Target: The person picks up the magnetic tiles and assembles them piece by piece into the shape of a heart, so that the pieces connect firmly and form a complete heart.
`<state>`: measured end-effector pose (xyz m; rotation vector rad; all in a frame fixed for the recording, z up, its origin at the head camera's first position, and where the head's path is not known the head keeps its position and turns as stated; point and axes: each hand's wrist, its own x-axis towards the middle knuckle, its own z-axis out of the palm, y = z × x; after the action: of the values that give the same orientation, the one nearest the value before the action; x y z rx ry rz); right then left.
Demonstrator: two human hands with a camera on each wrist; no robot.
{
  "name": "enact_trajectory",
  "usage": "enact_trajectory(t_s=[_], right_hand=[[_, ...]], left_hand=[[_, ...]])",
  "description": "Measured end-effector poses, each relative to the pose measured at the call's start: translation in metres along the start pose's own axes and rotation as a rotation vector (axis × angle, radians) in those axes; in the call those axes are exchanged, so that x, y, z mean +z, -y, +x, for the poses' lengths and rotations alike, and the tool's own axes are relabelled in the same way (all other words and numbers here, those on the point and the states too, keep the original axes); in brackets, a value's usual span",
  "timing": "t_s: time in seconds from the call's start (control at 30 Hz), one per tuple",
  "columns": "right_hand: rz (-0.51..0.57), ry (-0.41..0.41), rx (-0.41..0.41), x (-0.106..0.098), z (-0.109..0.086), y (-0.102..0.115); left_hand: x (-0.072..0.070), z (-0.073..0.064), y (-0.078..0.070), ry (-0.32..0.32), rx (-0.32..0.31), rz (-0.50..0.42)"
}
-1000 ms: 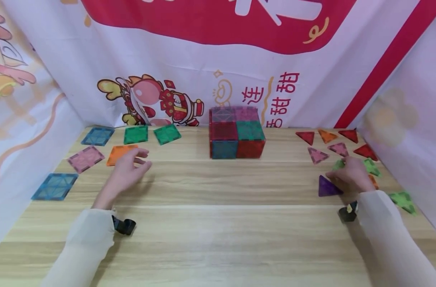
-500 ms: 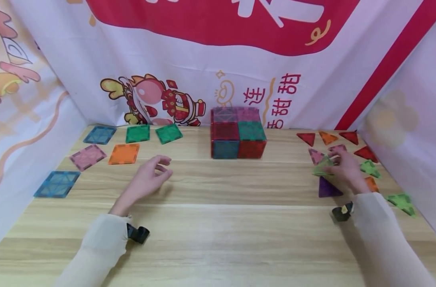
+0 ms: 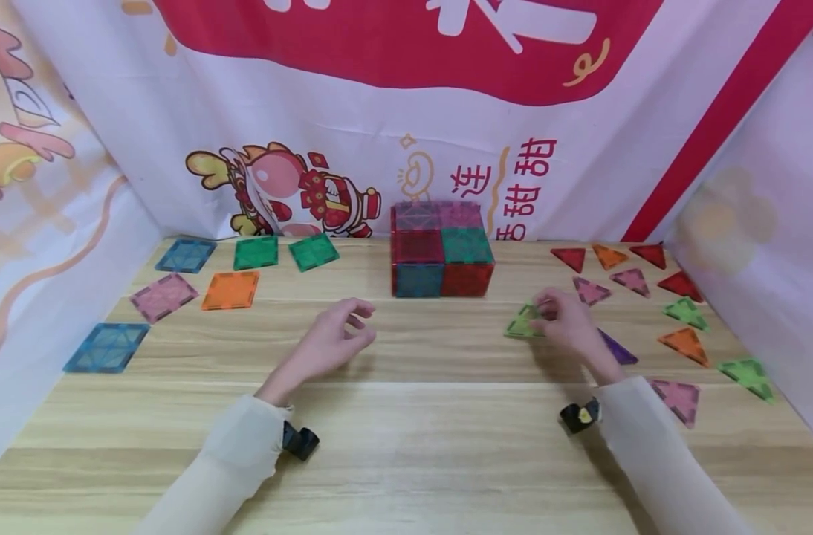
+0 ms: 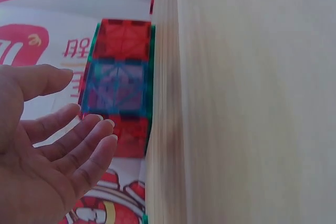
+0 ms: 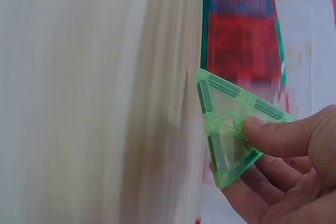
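It was a screened-off work space. Printed cloth (image 3: 353, 111) lined the back, left and right edges of a wood-grain bench (image 3: 420, 453).

green triangle (image 5: 226, 113), pinched (blurred box (image 5: 244, 45) behind, seemingly tiled)

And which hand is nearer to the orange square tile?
Left. The left hand is right of the orange square tile; the right hand is much farther right.

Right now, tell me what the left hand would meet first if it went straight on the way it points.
The left hand would probably meet the box of coloured tiles first, near its blue front tile, though depth is hard to judge.
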<state>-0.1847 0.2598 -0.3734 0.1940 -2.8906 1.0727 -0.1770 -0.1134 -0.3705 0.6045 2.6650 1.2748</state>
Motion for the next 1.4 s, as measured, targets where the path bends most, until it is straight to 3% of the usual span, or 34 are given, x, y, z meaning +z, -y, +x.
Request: enact_trajectory(t_s=[0.23,0.47,0.67,0.97,1.07,1.17,1.27,1.4], right_hand=[[0.116,0.081,-0.042,0.040,0.000,0.043],[0.242,0.149,-0.102,0.073,0.001,0.082],[0.283,0.187,-0.147,0.091,0.002,0.103],[0.297,0.262,-0.104,0.105,-0.001,0.114],[0.277,0.282,-0.119,0.102,-0.002,0.112],[0.239,0.258,-0.146,0.086,0.000,0.101],[0.144,0.154,-0.150,0.057,0.010,0.077],[0.045,-0.018,-0.048,0.013,0.030,0.026]], left_hand=[[0.026,0.012,-0.018,0.012,0.069,-0.014],[0.047,0.018,-0.032,-0.014,0.157,-0.009],[0.049,0.016,-0.033,-0.004,0.152,-0.009],[0.042,0.012,-0.024,0.069,0.096,0.081],[0.042,0.010,-0.021,0.053,0.136,0.121],[0.044,0.008,-0.017,0.027,0.141,0.131],[0.042,0.005,-0.014,0.008,0.105,0.115],[0.034,0.001,-0.012,0.004,0.050,0.110]])
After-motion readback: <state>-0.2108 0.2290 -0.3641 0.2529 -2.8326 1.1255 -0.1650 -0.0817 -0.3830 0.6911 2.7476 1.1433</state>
